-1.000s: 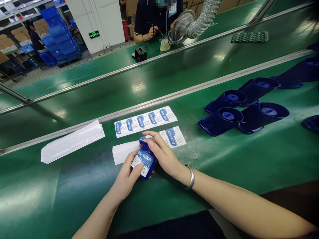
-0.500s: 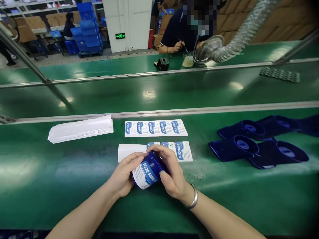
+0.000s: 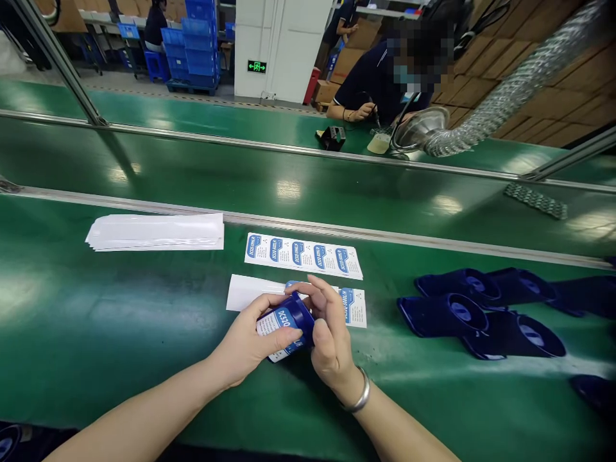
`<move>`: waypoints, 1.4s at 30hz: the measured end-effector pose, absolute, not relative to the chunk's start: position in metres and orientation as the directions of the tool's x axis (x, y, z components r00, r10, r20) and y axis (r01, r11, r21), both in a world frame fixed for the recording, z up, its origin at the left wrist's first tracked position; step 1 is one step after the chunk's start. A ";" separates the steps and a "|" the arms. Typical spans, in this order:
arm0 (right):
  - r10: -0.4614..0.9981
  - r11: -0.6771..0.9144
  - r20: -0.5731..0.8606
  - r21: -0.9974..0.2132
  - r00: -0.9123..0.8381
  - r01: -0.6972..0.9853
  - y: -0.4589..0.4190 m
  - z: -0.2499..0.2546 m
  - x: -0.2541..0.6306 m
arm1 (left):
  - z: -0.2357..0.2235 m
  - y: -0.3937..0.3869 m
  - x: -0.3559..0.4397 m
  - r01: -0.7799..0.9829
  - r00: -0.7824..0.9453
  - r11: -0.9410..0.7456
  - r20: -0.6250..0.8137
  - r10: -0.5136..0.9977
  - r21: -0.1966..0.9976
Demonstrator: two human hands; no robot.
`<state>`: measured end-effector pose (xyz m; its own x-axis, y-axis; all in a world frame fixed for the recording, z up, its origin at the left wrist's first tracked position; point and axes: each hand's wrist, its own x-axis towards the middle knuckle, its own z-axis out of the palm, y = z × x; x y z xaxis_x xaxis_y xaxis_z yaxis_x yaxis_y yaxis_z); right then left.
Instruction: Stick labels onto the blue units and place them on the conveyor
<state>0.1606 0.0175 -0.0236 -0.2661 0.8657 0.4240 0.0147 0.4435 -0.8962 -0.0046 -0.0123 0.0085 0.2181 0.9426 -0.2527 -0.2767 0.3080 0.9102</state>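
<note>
Head view: spanning nearly the full width, a green workbench (image 3: 144, 333), bounded toward the back by a pale rail (image 3: 337, 230). Farther off, a silver duct (image 3: 520, 83) slanting down beside a co-worker (image 3: 366, 74) in dark clothing, bent over another green surface. At right on the near bench, a cluster of blue housings (image 3: 443, 317), lying with oval ends facing up, well apart from the paper, probably to leave working room between. At left, a stack of white strips (image 3: 158, 232), laid along the rail, presumably to stay separate from the printed ones. Near the middle, a printed strip (image 3: 308, 255) with five blue-and-white labels showing. Just in front, a second strip (image 3: 355, 308), bare white at the left end, printed at the right, partly hidden between; both seemingly placed for easy reach.

Left hand (image 3: 250, 340) closed around the held housing (image 3: 303, 312), thumb (image 3: 286, 336) laid across the label (image 3: 276, 322), perhaps to steady or press the surface. Right hand (image 3: 332, 340) half curled at the rimmed end; cannot tell whether gripping or only touching. Housing apparently clear of the bench, just in front of the second strip, tilted, printed face upward, likely for visibility. Deep blue, glossy, with a projecting rim; label white with a blue panel and pale lettering beginning "DC", partly covered.
</note>
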 end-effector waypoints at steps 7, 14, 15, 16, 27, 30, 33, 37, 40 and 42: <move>0.891 0.420 0.404 -0.907 -0.208 0.035 0.018 -0.017 0.156 | 0.003 -0.011 0.001 0.233 0.067 -0.007 -0.009 0.998 0.972; 0.860 0.466 0.450 -0.885 -0.239 0.010 0.026 -0.019 0.153 | 0.005 -0.005 -0.011 0.070 0.072 0.169 -0.174 0.982 0.983; 0.851 0.478 0.461 -0.878 -0.252 0.006 0.027 -0.020 0.153 | 0.007 -0.002 -0.014 -0.045 0.107 0.275 -0.269 0.957 0.960; 0.837 0.494 0.477 -0.869 -0.267 -0.002 0.026 -0.020 0.153 | 0.009 0.000 -0.016 -0.161 0.153 0.373 -0.350 0.924 0.914; 0.797 0.550 0.495 -0.831 -0.347 0.078 0.017 -0.024 0.158 | 0.014 -0.002 -0.011 -0.334 0.249 0.424 -0.355 0.901 0.842; 0.843 0.495 0.439 -0.859 -0.311 0.131 0.016 -0.023 0.157 | 0.014 -0.005 -0.008 -0.076 0.212 0.269 -0.248 0.945 0.960; 0.878 0.435 0.383 -0.889 -0.287 0.145 0.016 -0.020 0.156 | 0.011 -0.008 -0.004 0.193 0.168 0.147 -0.181 0.969 0.970; 0.889 0.423 0.372 -0.890 -0.266 0.169 0.015 -0.016 0.156 | 0.010 -0.010 -0.004 0.290 0.166 0.053 -0.105 0.980 0.956; 0.894 0.418 0.357 -0.884 -0.272 0.212 0.014 -0.014 0.156 | 0.012 -0.008 -0.008 0.251 0.183 0.056 -0.104 0.978 0.966; 0.892 0.418 0.345 -0.876 -0.294 0.242 0.014 -0.015 0.157 | 0.012 -0.005 -0.011 0.180 0.199 0.084 -0.120 0.973 0.980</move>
<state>0.1574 0.0143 -0.0146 -0.2935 0.8917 0.3446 0.2419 0.4181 -0.8756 -0.0113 -0.0052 0.0118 0.1991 0.9727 -0.1195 0.1800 0.0836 0.9801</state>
